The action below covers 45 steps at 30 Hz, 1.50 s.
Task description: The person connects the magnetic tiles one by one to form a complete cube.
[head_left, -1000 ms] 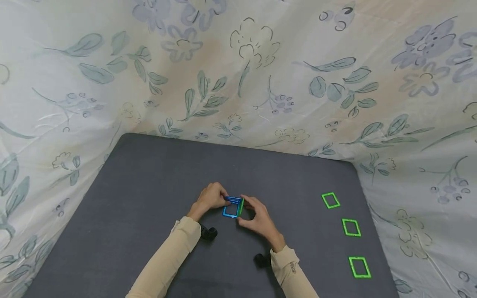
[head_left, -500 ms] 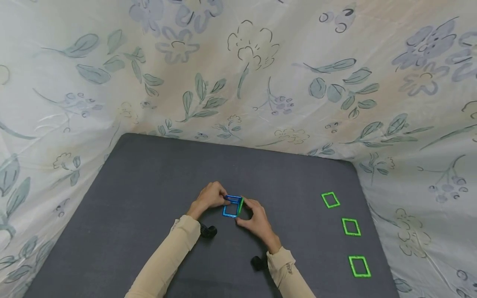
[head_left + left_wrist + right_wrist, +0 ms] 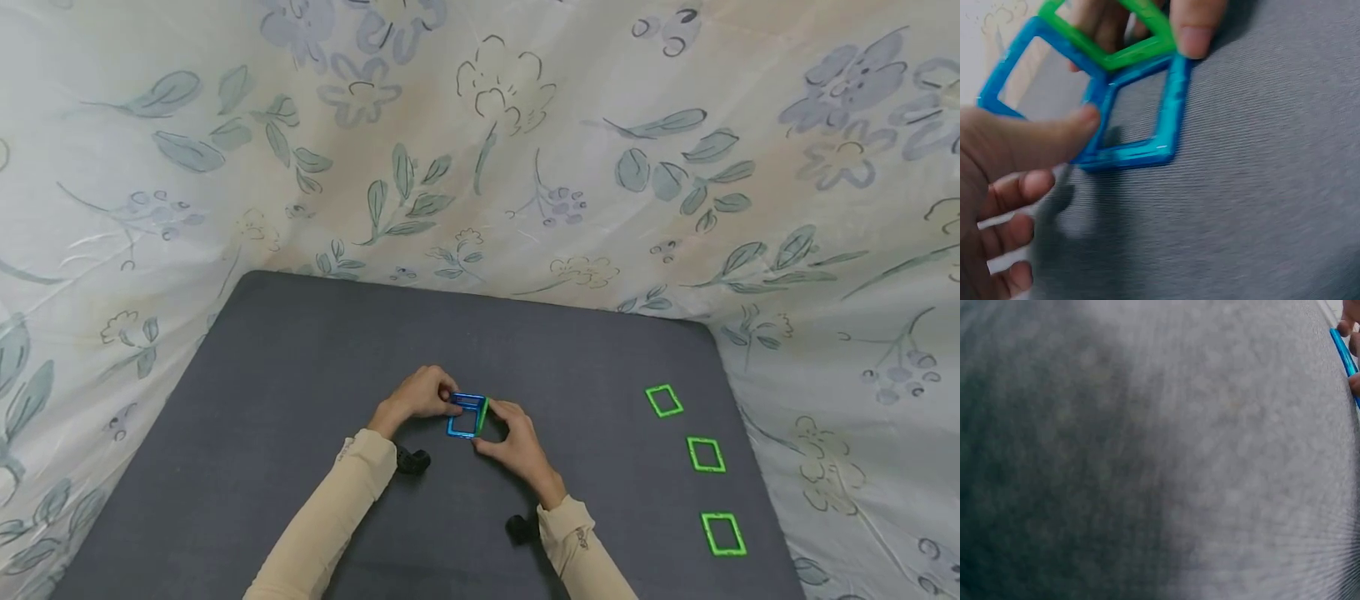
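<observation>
A small build of square frame tiles sits mid-mat: a blue square flat on the mat, a second blue square standing at its far edge, and a green square upright on its right side. My left hand pinches the standing blue tile, thumb on its lower rail. My right hand holds the green tile, a fingertip on its corner. In the right wrist view only a blue tile edge shows at the right border.
Three loose green square tiles lie in a column at the mat's right. The dark grey mat is ringed by a floral cloth. Black wrist camera mounts sit under both sleeves.
Both hands and the tile build have hardly moved; the arms shifted very slightly towards the left.
</observation>
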Each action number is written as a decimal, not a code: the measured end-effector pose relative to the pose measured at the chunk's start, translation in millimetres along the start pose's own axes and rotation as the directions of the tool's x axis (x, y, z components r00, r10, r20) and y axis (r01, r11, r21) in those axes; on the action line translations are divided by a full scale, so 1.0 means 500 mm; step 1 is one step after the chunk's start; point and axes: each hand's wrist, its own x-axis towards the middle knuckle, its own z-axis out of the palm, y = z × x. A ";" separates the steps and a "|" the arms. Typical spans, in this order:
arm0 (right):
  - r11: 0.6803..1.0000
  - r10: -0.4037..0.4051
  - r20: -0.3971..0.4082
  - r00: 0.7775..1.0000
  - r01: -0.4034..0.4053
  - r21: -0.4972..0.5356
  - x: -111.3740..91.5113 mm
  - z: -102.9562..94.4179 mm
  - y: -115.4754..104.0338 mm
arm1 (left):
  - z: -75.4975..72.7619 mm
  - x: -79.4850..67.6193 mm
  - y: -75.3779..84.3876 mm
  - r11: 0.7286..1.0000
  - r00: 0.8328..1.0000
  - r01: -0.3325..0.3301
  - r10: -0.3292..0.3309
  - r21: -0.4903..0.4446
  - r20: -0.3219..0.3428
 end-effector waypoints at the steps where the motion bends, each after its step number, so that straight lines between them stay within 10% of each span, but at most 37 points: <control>1: 1.000 -0.004 -0.003 1.000 0.004 -0.003 0.000 -0.001 0.001 | -0.007 0.002 0.003 0.999 0.999 -0.036 0.036 0.006 0.013; 10: 1.000 0.014 0.019 1.000 -0.015 0.011 -0.002 -0.003 0.005 | -0.050 0.041 0.045 0.940 0.927 -0.339 0.325 0.047 0.189; 26: 1.000 0.018 0.045 0.999 -0.019 0.006 0.000 0.000 0.011 | -0.043 0.078 0.047 0.918 0.850 -0.385 0.391 -0.090 0.352; 38: 0.999 -0.048 0.035 0.998 0.049 -0.020 0.016 -0.003 0.010 | -0.054 0.091 0.027 0.920 0.852 -0.375 0.391 -0.114 0.349; 45: 0.999 -0.033 -0.002 0.999 0.033 -0.029 0.015 -0.020 0.016 | -0.048 0.065 0.000 0.939 0.928 -0.331 0.341 -0.087 0.152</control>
